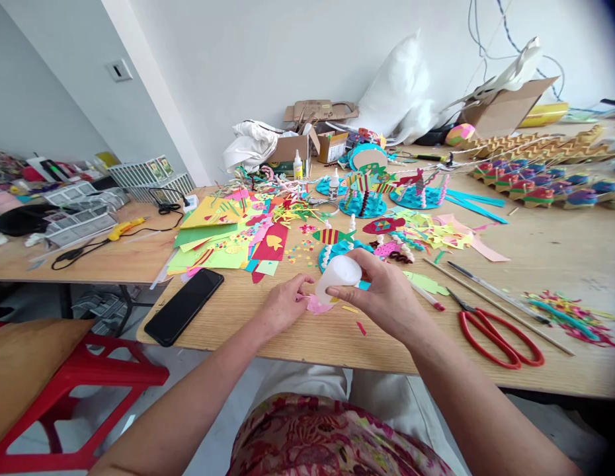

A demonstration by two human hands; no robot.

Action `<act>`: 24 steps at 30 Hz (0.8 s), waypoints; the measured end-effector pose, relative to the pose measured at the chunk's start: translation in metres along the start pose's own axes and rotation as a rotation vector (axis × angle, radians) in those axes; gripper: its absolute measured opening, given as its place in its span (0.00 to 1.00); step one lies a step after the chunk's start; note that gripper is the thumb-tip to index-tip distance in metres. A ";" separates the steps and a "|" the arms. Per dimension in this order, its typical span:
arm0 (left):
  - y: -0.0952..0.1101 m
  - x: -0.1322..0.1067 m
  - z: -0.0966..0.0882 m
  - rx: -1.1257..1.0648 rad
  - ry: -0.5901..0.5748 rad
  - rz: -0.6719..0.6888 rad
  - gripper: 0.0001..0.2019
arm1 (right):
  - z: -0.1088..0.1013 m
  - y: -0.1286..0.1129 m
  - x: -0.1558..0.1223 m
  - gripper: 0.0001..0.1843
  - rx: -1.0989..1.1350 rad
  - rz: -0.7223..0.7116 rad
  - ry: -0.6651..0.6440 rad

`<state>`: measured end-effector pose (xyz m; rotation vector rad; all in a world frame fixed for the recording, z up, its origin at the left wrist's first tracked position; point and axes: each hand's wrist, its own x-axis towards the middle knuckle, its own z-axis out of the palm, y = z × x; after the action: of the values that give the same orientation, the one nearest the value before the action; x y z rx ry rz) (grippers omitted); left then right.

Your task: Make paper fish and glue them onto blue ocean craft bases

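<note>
My right hand [387, 291] grips a white squeeze bottle [337, 276], like a glue bottle, tipped with its base up and its nozzle end low and mostly hidden. Beneath it lies a pink paper piece [318, 304], whose left edge my left hand [284, 303] pinches against the table. Just beyond the bottle stands a blue round base [344, 250] with white twisted stems and a striped paper fish [332, 236]. A dark red paper fish [381, 225] is to its right. Small scraps of yellow and red paper lie near my right hand.
A black phone [184, 307] lies at left near the table edge. Red-handled scissors [500, 337], a pen [496, 291] and a wooden stick [516, 317] lie at right. Coloured paper sheets [208, 228] are piled left of centre. Painted egg cartons [545, 182] stand far right.
</note>
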<state>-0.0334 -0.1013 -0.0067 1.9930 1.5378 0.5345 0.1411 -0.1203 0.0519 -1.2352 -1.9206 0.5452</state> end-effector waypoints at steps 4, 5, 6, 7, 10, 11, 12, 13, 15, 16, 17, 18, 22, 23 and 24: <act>0.003 -0.001 -0.001 0.006 0.011 -0.013 0.15 | 0.008 0.000 0.000 0.13 0.022 0.012 -0.046; 0.003 -0.001 -0.001 0.007 0.013 -0.016 0.14 | 0.010 0.000 0.000 0.13 0.021 0.017 -0.051; 0.003 -0.001 -0.001 0.007 0.015 -0.018 0.14 | 0.010 0.000 0.000 0.13 0.013 0.019 -0.054; 0.004 -0.001 -0.001 0.005 0.015 -0.020 0.14 | 0.010 0.000 0.000 0.13 -0.002 0.017 -0.057; 0.004 -0.001 -0.002 -0.003 0.009 -0.023 0.11 | 0.007 -0.002 0.000 0.12 -0.042 0.016 -0.076; 0.004 -0.001 -0.002 -0.005 0.007 -0.023 0.11 | 0.005 -0.002 0.001 0.12 -0.050 0.023 -0.080; 0.004 -0.001 -0.002 -0.006 0.005 -0.021 0.11 | 0.004 -0.003 0.001 0.12 -0.055 0.033 -0.078; 0.004 -0.001 -0.002 -0.006 0.005 -0.019 0.11 | 0.004 -0.004 0.002 0.11 -0.055 0.043 -0.073; 0.004 -0.001 -0.002 -0.003 0.008 -0.017 0.12 | 0.004 -0.006 0.003 0.11 -0.040 0.044 -0.062; 0.003 -0.001 -0.002 -0.002 0.011 -0.017 0.13 | 0.006 -0.006 0.003 0.11 -0.029 0.036 -0.059; 0.003 -0.001 -0.001 -0.002 0.013 -0.017 0.14 | 0.007 -0.007 0.003 0.11 -0.022 0.028 -0.059; 0.002 -0.001 -0.001 -0.004 0.014 -0.016 0.14 | 0.008 -0.007 0.003 0.12 -0.020 0.021 -0.063; -0.001 -0.001 0.000 -0.028 0.005 -0.006 0.16 | 0.006 -0.004 0.000 0.12 0.004 0.021 -0.051; -0.001 -0.001 0.000 -0.038 0.004 -0.005 0.16 | 0.004 -0.002 -0.001 0.12 0.029 0.030 -0.030; -0.002 0.000 0.001 -0.049 0.006 -0.004 0.17 | 0.003 0.001 -0.002 0.13 0.067 0.042 -0.003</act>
<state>-0.0346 -0.1014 -0.0089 1.9523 1.5178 0.5720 0.1402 -0.1213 0.0485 -1.2344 -1.8675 0.6293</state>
